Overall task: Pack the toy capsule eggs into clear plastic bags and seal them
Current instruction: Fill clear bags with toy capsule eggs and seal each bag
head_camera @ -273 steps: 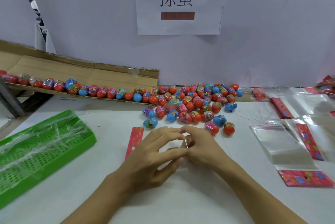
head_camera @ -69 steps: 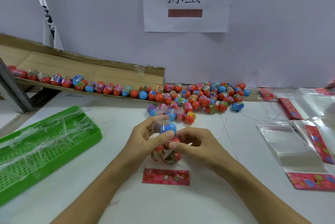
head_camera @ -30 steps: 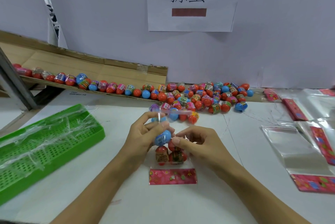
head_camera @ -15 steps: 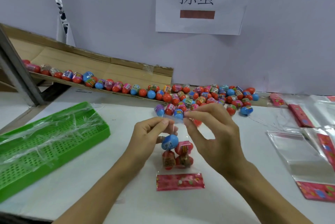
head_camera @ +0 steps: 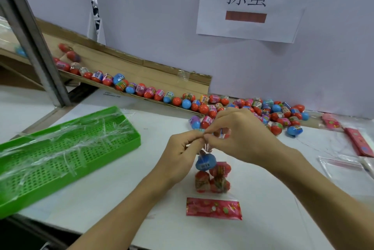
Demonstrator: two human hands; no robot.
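Both hands meet above the counter [head_camera: 113,181] at the gathered mouth of a clear plastic bag [head_camera: 206,149]. Left hand [head_camera: 179,160] pinches the film between thumb and forefinger; right hand [head_camera: 240,138] pinches it just beside, fingertips touching the left's. Each grip is closed on the bag neck, nothing else held.

Bag stands upright on the counter, its red printed header card [head_camera: 214,208] lying flat toward me. Inside: a blue capsule egg [head_camera: 205,162] on top, several red eggs [head_camera: 212,181] stacked under it. Exact count hard to read through the film.

Loose egg pile [head_camera: 269,114] lies well behind the hands, with more eggs lined along the cardboard chute [head_camera: 141,76]. Green perforated tray [head_camera: 60,152] sits to the left, strips of clear film in it. Spare bags [head_camera: 348,168] to the right.

Risks as I judge them:
- Neck is bunched, not flat. If it is sealed like this, the closure may wrinkle or leave a gap.
- Blue egg rides high, close under the pinch. It could crowd the seal line or push the film apart.
- Stack is tall and narrow. Should either pinch slacken, the bag would likely tip and the eggs roll out onto the counter.
- Thin film, tight two-point pinch: pulling the hands apart too hard could tear or stretch the mouth.
- Right wrist hangs near the loose pile; a backward sweep might scatter eggs.
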